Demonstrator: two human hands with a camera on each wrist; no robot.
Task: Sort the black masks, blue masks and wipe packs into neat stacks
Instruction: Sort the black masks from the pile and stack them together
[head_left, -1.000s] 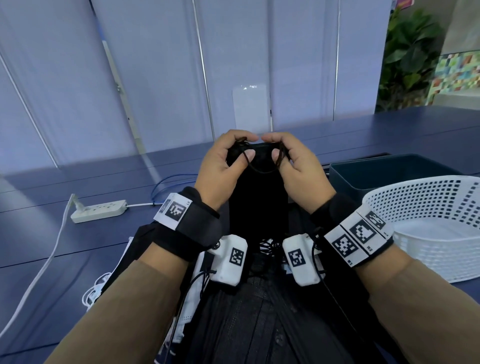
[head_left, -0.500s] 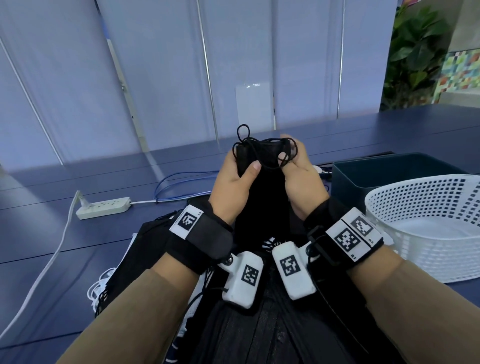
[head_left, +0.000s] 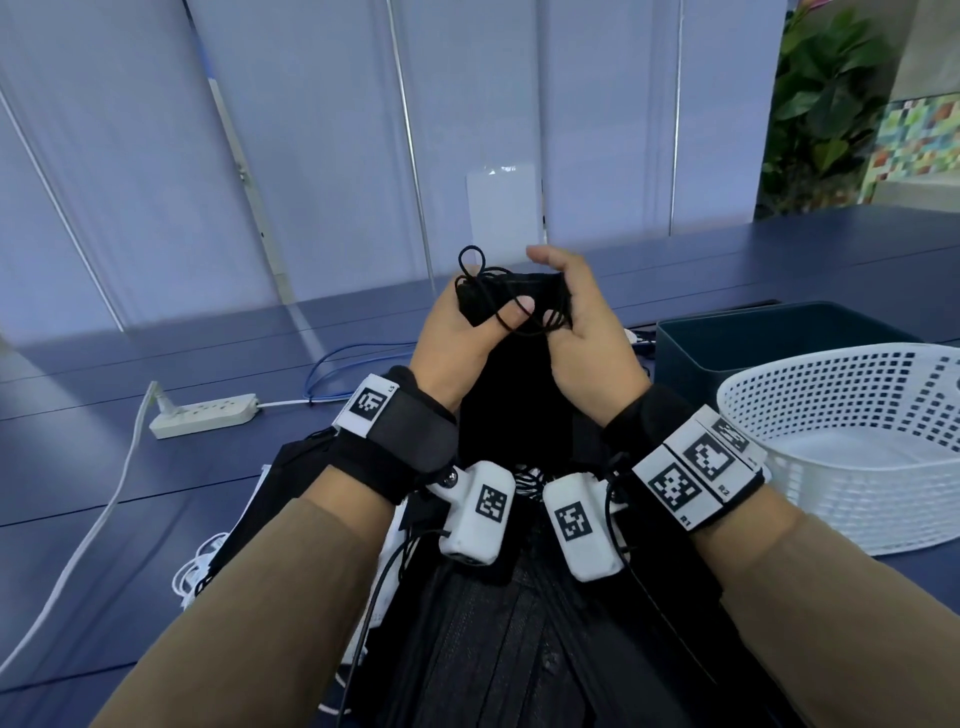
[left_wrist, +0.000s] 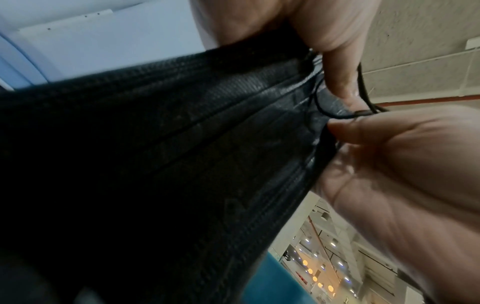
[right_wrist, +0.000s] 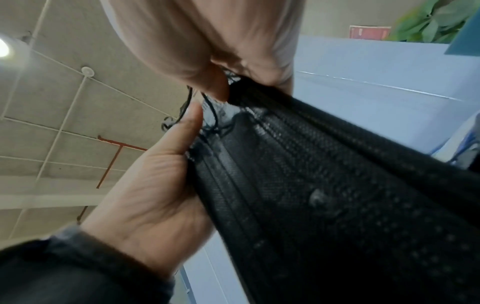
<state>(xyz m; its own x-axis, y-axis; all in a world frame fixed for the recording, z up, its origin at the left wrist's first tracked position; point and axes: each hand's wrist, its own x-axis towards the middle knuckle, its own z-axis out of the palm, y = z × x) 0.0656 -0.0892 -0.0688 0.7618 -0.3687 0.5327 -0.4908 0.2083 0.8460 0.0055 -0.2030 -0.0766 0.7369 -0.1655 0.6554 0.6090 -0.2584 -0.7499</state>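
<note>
Both hands hold a bundle of black masks (head_left: 511, 374) on end above the table. My left hand (head_left: 488, 312) grips its left top corner, thumb across the front over a tangled black ear loop (head_left: 475, 262). My right hand (head_left: 563, 304) curls round the right top corner, thumb lifted clear. In the left wrist view the pleated black masks (left_wrist: 155, 160) fill the frame, with an ear loop (left_wrist: 363, 88) between the two hands. In the right wrist view the black masks (right_wrist: 337, 195) run from the fingertips (right_wrist: 221, 88). More black masks (head_left: 498, 654) lie below my wrists.
A white perforated basket (head_left: 857, 467) stands at the right, with a dark teal bin (head_left: 769, 338) behind it. A power strip (head_left: 205, 415) and its white cable lie at the left, with a blue cable (head_left: 353, 358) beyond. White ear loops (head_left: 195, 569) stick out beside the lower pile.
The bundle has come up higher in both hands. Its ear loops now stick up above the top edge, and my right thumb has lifted off the bundle.
</note>
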